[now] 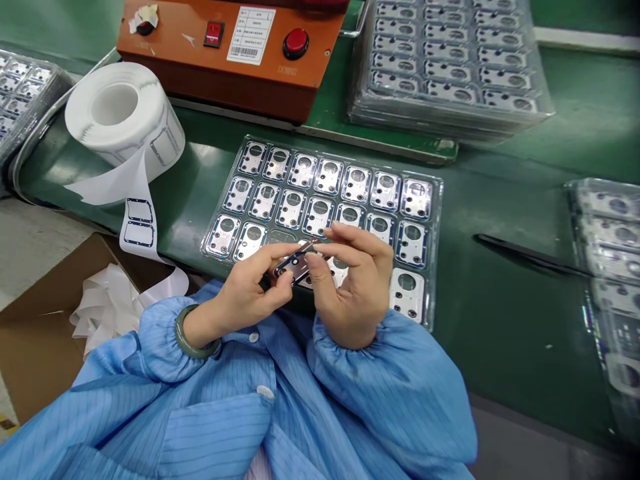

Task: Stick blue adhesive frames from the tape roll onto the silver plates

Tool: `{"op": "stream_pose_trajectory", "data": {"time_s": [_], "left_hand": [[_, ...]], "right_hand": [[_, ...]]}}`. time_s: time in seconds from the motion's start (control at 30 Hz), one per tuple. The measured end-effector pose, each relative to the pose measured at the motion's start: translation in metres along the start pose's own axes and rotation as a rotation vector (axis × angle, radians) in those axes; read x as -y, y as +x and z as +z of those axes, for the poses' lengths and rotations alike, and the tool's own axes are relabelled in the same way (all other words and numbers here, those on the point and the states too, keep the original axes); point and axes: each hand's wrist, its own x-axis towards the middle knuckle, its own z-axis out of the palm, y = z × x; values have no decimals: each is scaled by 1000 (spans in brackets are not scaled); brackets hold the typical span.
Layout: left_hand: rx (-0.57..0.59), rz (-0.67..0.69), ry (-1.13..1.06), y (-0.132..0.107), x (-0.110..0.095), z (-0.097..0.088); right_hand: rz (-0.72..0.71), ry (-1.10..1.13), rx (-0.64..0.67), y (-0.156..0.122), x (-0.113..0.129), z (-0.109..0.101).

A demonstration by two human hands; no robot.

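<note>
Between my hands is a small silvery rectangular metal plate [297,265] with round holes, held tilted above a clear plastic tray [438,220]. My left hand [250,283] pinches its left end between thumb and fingers. At its upper right edge, my right hand [353,283] closes thumb and index finger on it, with the other fingers raised. Similar plates fill rows of the tray, many with dark blue frames around their edges. One slot [283,237] in the third row, just beyond my left hand, holds no plate. My hands hide part of the front rows.
A roll of white backing paper [120,113] with blue frame-shaped stickers stands left, its strip trailing toward a cardboard box [45,327]. An orange control box [225,60] sits behind. Stacked trays [450,110] stand back right; black tweezers [530,255] lie beside more trays [613,267].
</note>
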Motion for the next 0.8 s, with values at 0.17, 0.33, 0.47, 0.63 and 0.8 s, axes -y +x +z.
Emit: {"op": "stream_pose_trajectory", "data": {"time_s": [0.17,0.33,0.47,0.63,0.8], "left_hand": [[11,27,27,1,0,-1],[13,27,28,2,0,0],[4,45,29,2,0,1],[-4,46,68,1,1,1],[-13,57,78,1,0,2]], "right_hand": [[69,71,17,3,-3,2],[103,70,22,4,-3,4],[110,83,15,3,-3,4],[124,86,14,3,-4,4],[130,92,14,3,-3,4]]}}
